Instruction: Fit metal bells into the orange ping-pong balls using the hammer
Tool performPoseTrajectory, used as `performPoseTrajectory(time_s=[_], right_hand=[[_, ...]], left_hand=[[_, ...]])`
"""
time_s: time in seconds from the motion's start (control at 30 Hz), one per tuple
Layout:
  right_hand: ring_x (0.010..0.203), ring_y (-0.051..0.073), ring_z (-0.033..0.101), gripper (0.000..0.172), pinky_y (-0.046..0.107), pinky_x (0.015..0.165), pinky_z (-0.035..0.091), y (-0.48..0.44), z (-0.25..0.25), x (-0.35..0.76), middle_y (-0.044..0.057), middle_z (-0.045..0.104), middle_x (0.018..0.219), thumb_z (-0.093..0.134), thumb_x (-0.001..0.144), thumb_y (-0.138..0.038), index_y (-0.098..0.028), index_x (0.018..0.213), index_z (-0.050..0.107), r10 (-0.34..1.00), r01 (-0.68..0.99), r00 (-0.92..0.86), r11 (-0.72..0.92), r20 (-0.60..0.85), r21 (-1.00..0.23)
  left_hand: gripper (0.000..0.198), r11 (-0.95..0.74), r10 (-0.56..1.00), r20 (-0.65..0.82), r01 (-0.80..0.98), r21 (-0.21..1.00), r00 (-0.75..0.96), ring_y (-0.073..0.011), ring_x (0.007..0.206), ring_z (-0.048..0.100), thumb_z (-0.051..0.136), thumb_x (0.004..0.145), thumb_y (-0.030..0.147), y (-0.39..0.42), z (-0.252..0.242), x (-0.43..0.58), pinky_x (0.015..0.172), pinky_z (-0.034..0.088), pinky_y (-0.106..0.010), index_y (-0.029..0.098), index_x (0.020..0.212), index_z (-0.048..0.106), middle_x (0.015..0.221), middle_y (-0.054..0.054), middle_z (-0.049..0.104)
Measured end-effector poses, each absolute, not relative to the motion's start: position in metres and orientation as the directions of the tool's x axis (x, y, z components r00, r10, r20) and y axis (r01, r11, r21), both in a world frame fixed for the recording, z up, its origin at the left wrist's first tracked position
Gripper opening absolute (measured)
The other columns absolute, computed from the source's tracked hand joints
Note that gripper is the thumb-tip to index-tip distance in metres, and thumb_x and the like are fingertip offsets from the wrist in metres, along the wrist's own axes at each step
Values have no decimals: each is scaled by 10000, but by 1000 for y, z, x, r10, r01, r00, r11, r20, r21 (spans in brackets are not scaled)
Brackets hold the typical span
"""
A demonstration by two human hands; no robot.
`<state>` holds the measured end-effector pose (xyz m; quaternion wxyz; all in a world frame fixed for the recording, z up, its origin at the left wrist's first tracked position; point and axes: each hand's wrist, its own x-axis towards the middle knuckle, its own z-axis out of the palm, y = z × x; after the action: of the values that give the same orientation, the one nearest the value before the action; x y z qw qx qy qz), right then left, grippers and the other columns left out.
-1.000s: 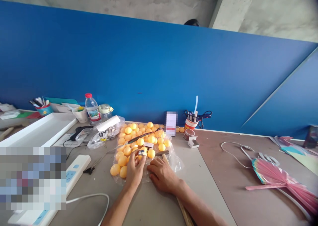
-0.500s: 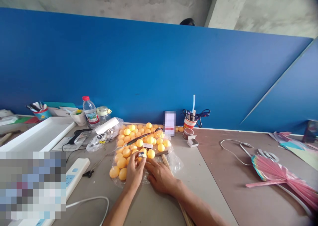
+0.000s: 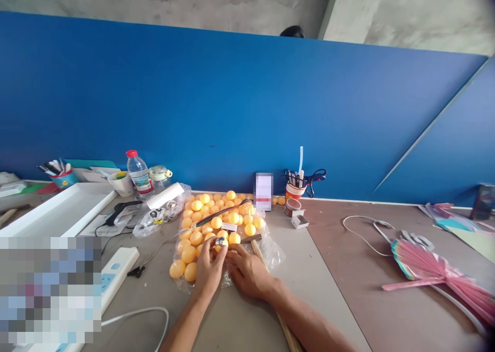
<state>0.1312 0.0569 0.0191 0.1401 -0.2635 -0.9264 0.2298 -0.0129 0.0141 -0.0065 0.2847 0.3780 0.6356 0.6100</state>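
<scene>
A small shiny, silvery object (image 3: 220, 242), too small to identify, sits pinched between the fingertips of the person's left hand (image 3: 209, 267), held just above a clear plastic bag (image 3: 270, 253) full of orange table-tennis balls (image 3: 216, 221). The right hand (image 3: 247, 272) lies flat beside the left, its fingers loosely spread, fingertips close to the silvery object and resting on the near edge of the bag; it grips nothing. A wooden stick (image 3: 258, 251) lies under and just beyond the right hand. A thin dark rod (image 3: 224, 211) crosses the balls beyond both hands. Out past the left hand are a white power strip (image 3: 116, 269), a water bottle (image 3: 138, 172) and a long white tray (image 3: 62, 213). Beyond the right hand a paper cup of scissors and pens (image 3: 296, 188) stands against the blue partition (image 3: 247, 110), and well off past the right hand a pink paper fan (image 3: 433, 272) lies on the bench (image 3: 340, 300).
</scene>
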Motion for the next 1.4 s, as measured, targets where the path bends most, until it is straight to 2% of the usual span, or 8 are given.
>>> performPoseTrajectory(time_s=[0.13, 0.4, 0.67, 0.87, 0.97, 1.07, 1.2, 1.4], right_hand=[[1067, 252, 577, 437, 371, 917, 434, 54, 20, 129, 95, 578, 1266, 523, 831, -214, -228, 1267, 559, 515, 432, -853, 791, 90, -433], [979, 196, 608, 305, 299, 867, 442, 57, 16, 128, 77, 644, 1117, 456, 860, -130, -194, 1078, 660, 576, 411, -801, 728, 164, -548], [1037, 241, 586, 375, 337, 888, 430, 54, 18, 128, 102, 610, 1194, 535, 835, -204, -183, 1206, 586, 524, 424, -843, 787, 124, -447], [986, 209, 599, 334, 313, 866, 434, 57, 13, 128, 88, 609, 1157, 496, 849, -154, -194, 1163, 603, 560, 426, -814, 756, 153, -497], [970, 200, 605, 388, 319, 857, 443, 55, 14, 129, 92, 549, 1272, 492, 845, -158, -207, 1224, 556, 583, 440, -795, 745, 169, -501], [1012, 228, 597, 405, 350, 880, 438, 53, 18, 128, 94, 515, 1335, 520, 843, -208, -227, 1247, 531, 567, 466, -814, 768, 128, -438], [1046, 255, 586, 388, 369, 897, 435, 51, 21, 127, 110, 549, 1289, 521, 849, -237, -204, 1235, 539, 556, 482, -826, 782, 92, -394], [996, 221, 602, 321, 328, 878, 442, 54, 17, 127, 87, 590, 1196, 501, 840, -193, -196, 1150, 584, 592, 485, -798, 744, 116, -460]], left_hand=[[471, -50, 826, 115, 132, 990, -551, -242, 949, 682, 638, 755, 547, 14, -3, -11, 841, 547, -364, 184, 1046, 569, 1044, -104, 678], [461, -39, 834, 131, 180, 983, -536, -212, 832, 678, 633, 762, 550, 13, -5, -14, 765, 553, -341, 186, 1041, 579, 973, -75, 688], [461, -49, 834, 113, 131, 990, -541, -240, 943, 685, 646, 759, 529, 14, -8, -13, 848, 543, -364, 186, 1057, 568, 1078, -110, 679], [478, -50, 835, 123, 149, 988, -537, -231, 874, 682, 654, 752, 540, 14, -9, -13, 785, 552, -353, 178, 1055, 581, 996, -94, 691], [484, -53, 832, 116, 131, 990, -543, -233, 890, 681, 657, 747, 551, 14, -9, -13, 781, 552, -347, 178, 1044, 578, 999, -95, 688], [473, -59, 833, 116, 121, 991, -540, -234, 926, 681, 661, 751, 538, 15, -9, -14, 804, 550, -347, 179, 1048, 583, 1049, -105, 684], [452, -69, 833, 131, 134, 989, -537, -237, 949, 680, 664, 756, 519, 15, -8, -14, 824, 548, -349, 180, 1047, 594, 1055, -106, 686], [474, -59, 844, 121, 134, 989, -523, -230, 917, 686, 651, 765, 531, 14, -10, -14, 805, 551, -345, 179, 1073, 573, 1053, -104, 688]])
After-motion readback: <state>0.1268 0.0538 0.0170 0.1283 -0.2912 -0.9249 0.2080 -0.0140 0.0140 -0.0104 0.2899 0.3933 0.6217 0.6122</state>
